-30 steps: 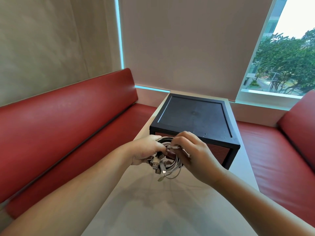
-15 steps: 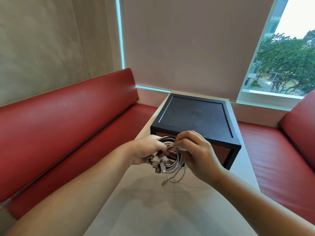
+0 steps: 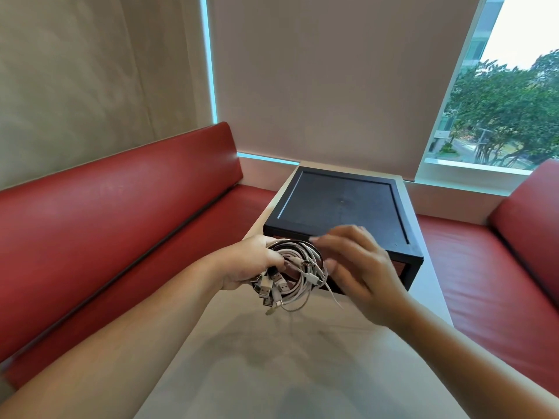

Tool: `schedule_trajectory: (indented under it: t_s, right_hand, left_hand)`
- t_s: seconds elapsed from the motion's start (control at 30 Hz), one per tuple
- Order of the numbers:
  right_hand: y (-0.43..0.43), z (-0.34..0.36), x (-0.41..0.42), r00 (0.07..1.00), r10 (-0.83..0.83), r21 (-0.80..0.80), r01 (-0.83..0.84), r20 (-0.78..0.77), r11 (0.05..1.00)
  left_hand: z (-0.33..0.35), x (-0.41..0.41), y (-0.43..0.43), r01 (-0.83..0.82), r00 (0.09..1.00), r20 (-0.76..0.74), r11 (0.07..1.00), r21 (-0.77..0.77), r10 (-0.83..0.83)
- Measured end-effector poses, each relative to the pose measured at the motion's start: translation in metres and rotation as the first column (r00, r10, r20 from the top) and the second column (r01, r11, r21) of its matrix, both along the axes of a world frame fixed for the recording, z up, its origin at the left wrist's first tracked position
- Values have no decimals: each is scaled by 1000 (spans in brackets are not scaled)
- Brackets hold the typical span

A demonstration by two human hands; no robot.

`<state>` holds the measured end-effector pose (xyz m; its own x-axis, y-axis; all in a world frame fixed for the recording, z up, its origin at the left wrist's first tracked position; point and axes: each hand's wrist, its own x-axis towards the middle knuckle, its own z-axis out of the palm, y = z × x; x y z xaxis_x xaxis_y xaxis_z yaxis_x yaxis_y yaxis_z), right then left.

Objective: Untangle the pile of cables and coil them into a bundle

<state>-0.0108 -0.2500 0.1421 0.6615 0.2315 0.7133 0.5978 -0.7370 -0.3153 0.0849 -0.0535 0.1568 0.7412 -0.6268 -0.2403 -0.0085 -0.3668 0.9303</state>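
Cables (image 3: 296,249): 1 coiled bundle, held over surface (image 3: 272,373), in front of 1 black box (image 3: 338,204). I see L hand (image 3: 248,264) fingers wrapped round it; R hand (image 3: 360,267) fingers spread, blurred, gripping nothing.

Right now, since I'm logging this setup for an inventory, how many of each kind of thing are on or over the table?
hands: 2, the left hand and the right hand
cable bundle: 1, gripped by the left hand; single cables too tangled to count
black box: 1
Total: 4
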Motion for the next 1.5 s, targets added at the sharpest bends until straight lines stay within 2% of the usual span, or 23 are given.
schedule_trajectory:
  t_s: [0.03, 0.1, 0.17, 0.2, 0.3, 0.43, 0.6, 0.87, 0.97, 1.1, 1.17, 1.33, 1.4, 1.5]
  right_hand:
    - [-1, 4, 2, 996, -62, 53, 66, -64, 996]
    - [-2, 11, 8, 938, -84, 126, 133, -337, 983]
    - [-3, 14, 13, 787, 88, 258, 92, -610, 962]
    - [-4, 15, 15, 730, 142, 287, 76, -669, 955]
    - [-7, 15, 16, 714, 129, 219, 34, -688, 975]
    - [-9, 10, 15, 740, 153, 275, 45, -655, 960]
    - [-9, 8, 13, 662, 309, 416, 6, -683, 909]
    - [-12, 16, 9, 544, 407, 522, 69, -734, 850]
    - [-15, 18, 7, 581, 357, 459, 32, -732, 888]
    - [-14, 13, 4, 801, 124, 266, 45, -586, 963]
    - [-10, 11, 2, 853, 77, 214, 41, -516, 976]
    - [-3, 3, 3, 877, -101, -46, 89, -470, 995]
    - [-4, 6, 2, 897, -210, -149, 163, -390, 975]
    - [-6, 20, -2, 904, -273, -150, 235, -328, 960]
  left_hand:
    - [0, 1, 1, 16, 1000, 15, 1000, 10, -16]
    - [0, 0, 2, 48, 998, 36, 998, 27, -49]
    - [-1, -2, 3, 73, 996, 42, 997, 19, -74]
    - [-2, -2, 4, 82, 996, 42, 997, 12, -82]
    - [-3, -3, 9, 100, 995, 15, 995, 4, -100]
    - [-5, -1, 11, 127, 992, 4, 992, -5, -127]
    - [-7, -2, 8, 121, 993, 10, 992, -37, -120]
    - [-5, -2, 11, 172, 985, -10, 983, -63, -173]
    - [-6, -1, 14, 166, 986, -6, 984, -58, -167]
    - [-6, 0, 15, 161, 987, -7, 986, -52, -161]
    - [-7, 0, 15, 166, 986, -7, 985, -50, -167]
    - [-5, 0, 13, 154, 988, -22, 988, -32, -155]
    - [-4, -1, 14, 142, 990, -8, 990, -6, -142]
    - [-4, -3, 15, 113, 994, -9, 994, 12, -112]
